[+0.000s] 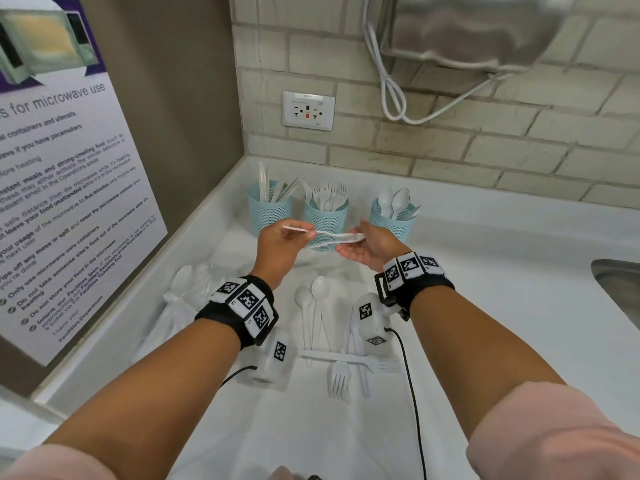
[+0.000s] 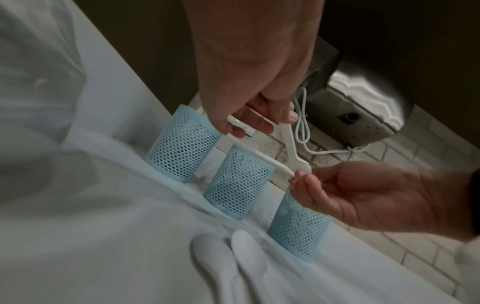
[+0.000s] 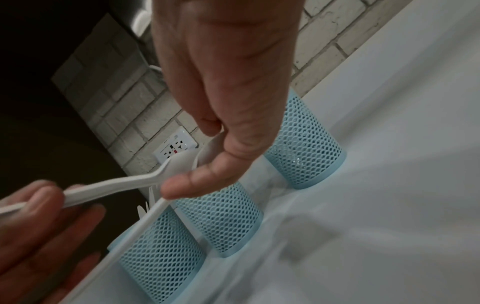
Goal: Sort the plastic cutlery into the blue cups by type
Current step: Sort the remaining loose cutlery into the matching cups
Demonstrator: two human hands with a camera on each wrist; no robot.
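Both hands are raised over the white counter [image 1: 450, 258], just in front of the three blue cups. The left hand [image 1: 277, 247] pinches the handle ends of two white pieces of cutlery; the right hand [image 1: 369, 245] has its thumb and fingers curled on their far ends. So both grips are clamped on the same pair. One piece is a fork [image 3: 124, 183], by the right wrist view; the other, a thin strip [image 3: 145, 222], shows too little to tell its type.

The left cup [image 1: 268, 211] holds knives, the middle cup [image 1: 325, 216] forks, the right cup [image 1: 391, 221] spoons. More spoons [image 1: 311, 306] and forks [image 1: 341, 375] lie loose on the near counter, beside a clear bag [image 1: 173, 306], so much sorting remains.

The main risk, as I judge it, lies in the shared hold. If the two pieces are of different types and go down together, one lands in the wrong cup. If one hand lets go before the other has a firm pinch, a slick, light piece could slip and fall among the loose ones, or behind the cups. The cups look light; a handle pushed in at a slant against the crowded tines might tip one over.
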